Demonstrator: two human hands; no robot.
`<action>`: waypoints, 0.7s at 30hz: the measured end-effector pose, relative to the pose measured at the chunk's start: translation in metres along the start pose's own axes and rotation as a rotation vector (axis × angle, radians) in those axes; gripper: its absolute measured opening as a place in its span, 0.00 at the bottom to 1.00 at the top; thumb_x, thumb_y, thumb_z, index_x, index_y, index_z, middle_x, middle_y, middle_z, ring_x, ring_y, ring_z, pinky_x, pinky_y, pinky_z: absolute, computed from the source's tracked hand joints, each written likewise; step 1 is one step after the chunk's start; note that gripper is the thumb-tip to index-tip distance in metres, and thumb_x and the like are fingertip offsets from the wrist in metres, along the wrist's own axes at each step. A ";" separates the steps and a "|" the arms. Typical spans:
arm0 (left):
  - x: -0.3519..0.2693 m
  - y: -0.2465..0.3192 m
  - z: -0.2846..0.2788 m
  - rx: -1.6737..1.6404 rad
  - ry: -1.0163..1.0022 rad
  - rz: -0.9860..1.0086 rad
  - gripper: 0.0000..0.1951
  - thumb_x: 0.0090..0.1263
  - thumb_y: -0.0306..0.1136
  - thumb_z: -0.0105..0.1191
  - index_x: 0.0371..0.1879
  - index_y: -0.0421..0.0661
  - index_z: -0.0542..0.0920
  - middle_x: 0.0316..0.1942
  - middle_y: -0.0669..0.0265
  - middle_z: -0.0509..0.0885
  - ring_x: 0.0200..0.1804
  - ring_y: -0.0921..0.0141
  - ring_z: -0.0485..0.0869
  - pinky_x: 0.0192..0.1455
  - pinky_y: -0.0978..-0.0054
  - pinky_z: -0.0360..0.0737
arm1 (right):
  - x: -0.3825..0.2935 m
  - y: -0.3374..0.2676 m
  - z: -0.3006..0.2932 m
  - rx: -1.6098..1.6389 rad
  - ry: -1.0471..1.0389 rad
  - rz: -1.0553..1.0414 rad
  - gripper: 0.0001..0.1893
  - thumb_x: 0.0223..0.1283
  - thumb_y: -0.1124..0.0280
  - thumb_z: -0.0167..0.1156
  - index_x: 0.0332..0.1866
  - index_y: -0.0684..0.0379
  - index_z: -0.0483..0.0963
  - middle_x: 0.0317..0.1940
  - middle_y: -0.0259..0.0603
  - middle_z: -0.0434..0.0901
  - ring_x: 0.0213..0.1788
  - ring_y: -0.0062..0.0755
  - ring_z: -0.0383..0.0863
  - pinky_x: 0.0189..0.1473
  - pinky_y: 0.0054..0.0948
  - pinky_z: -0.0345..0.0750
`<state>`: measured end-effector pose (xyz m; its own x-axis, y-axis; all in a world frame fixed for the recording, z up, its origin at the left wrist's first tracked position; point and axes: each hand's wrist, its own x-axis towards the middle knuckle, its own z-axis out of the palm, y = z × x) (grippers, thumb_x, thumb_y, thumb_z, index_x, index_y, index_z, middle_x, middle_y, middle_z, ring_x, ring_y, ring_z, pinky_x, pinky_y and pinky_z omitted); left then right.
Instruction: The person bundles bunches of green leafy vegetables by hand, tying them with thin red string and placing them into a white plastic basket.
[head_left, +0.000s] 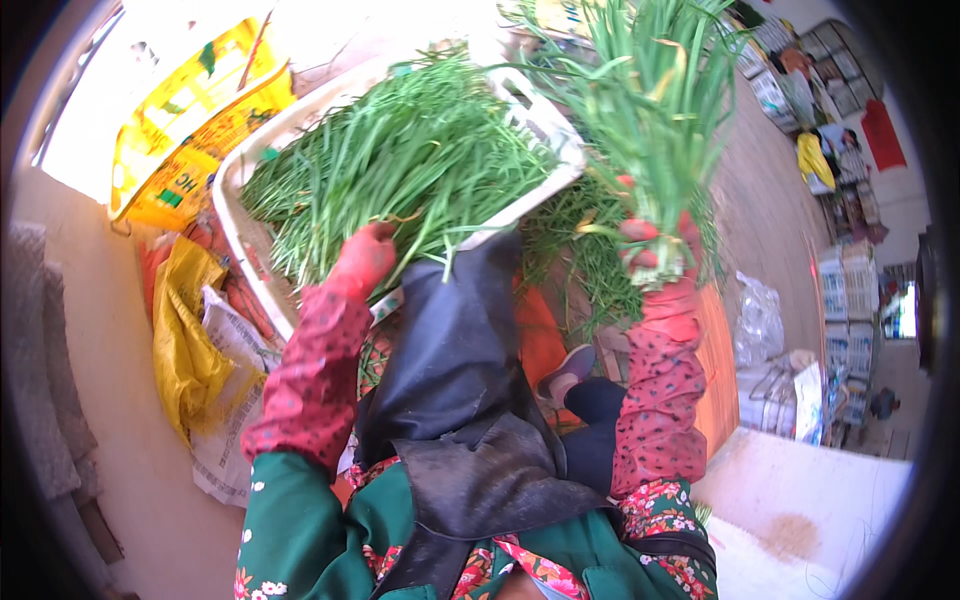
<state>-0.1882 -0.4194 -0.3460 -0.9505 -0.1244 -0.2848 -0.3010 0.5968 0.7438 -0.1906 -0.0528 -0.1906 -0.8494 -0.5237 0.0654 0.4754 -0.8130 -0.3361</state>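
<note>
A white plastic crate (247, 255) full of loose long green leafy stalks (420, 150) stands before me, tilted in the view. My left hand (366, 259), in a red glove, rests at the crate's near edge with its fingers closed around some of the stalks. On the right, my right hand (656, 244), also red-gloved, grips a thick bunch of green stalks (660, 135) near its pale cut ends, the leaves fanning away from me. A black apron (465, 337) covers my lap, just below the crate.
A yellow plastic crate (180, 150) is at the upper left, above a yellow sack (184, 337). More loose greens (592, 255) lie between the white crate and my right hand. An orange board (716, 360) and a clear plastic bag (757, 319) are at the right. Stacked crates (847, 285) stand farther off.
</note>
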 end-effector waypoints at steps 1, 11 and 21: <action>-0.023 0.029 -0.002 0.148 0.238 0.117 0.14 0.65 0.32 0.51 0.48 0.44 0.80 0.42 0.52 0.83 0.47 0.55 0.82 0.51 0.64 0.77 | -0.016 0.007 -0.013 -0.060 0.113 0.025 0.34 0.62 0.61 0.57 0.68 0.65 0.53 0.57 0.56 0.66 0.36 0.32 0.74 0.29 0.28 0.77; -0.070 0.103 0.020 0.181 0.074 0.978 0.13 0.64 0.39 0.56 0.41 0.43 0.81 0.36 0.52 0.83 0.39 0.53 0.82 0.41 0.61 0.78 | -0.089 0.074 -0.065 -0.306 0.578 0.172 0.23 0.58 0.65 0.60 0.55 0.70 0.69 0.43 0.48 0.80 0.31 0.27 0.81 0.22 0.22 0.79; -0.083 0.080 -0.034 0.531 0.004 0.382 0.24 0.68 0.53 0.49 0.41 0.40 0.83 0.35 0.51 0.85 0.41 0.60 0.85 0.46 0.66 0.79 | -0.110 0.074 -0.027 -0.526 0.492 0.049 0.23 0.56 0.65 0.62 0.53 0.67 0.69 0.36 0.46 0.80 0.29 0.30 0.82 0.23 0.24 0.80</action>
<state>-0.1358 -0.3884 -0.2417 -0.9836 0.1712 -0.0567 0.1358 0.9100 0.3918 -0.0682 -0.0483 -0.2478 -0.8935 -0.2809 -0.3505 0.4478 -0.4960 -0.7440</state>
